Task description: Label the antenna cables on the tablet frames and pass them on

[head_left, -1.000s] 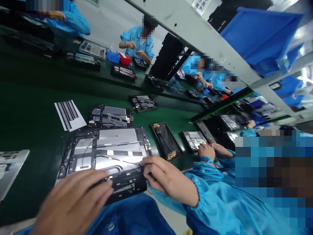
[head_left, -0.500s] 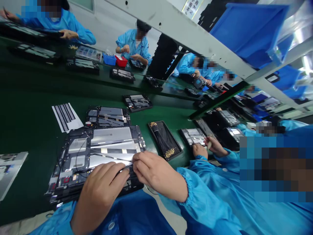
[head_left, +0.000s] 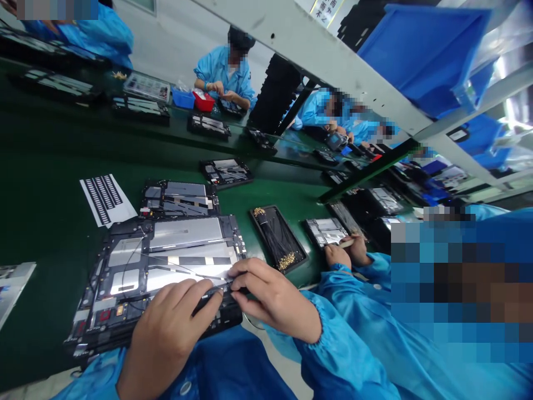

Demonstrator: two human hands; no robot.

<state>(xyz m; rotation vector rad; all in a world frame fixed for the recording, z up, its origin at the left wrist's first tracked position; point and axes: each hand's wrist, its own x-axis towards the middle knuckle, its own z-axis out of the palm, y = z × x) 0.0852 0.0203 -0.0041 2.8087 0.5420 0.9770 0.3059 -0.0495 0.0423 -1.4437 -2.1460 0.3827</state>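
An opened tablet [head_left: 185,233], showing silver battery panels and black frame parts, lies at the top of a stack before me. My left hand [head_left: 166,328] bends over its near edge, thumb and forefinger close together; whatever lies between them is hidden. At the near right corner, my right hand [head_left: 272,297] has its fingertips on a thin black cable [head_left: 187,270] that crosses the panels. A loop of black wire [head_left: 132,258] curves over the tablet's left part.
Another opened tablet [head_left: 179,197] lies behind, beside a label sheet [head_left: 106,197]. A black tray [head_left: 306,258] of gold-tipped cables stands right. A co-worker's hands [head_left: 339,255] work on a tablet [head_left: 325,230] farther right. A metal beam [head_left: 333,61] slants overhead.
My right thumb has moved slightly apart from its fingers at the tablet's corner. My left hand stays at the near edge. The view has shifted slightly.
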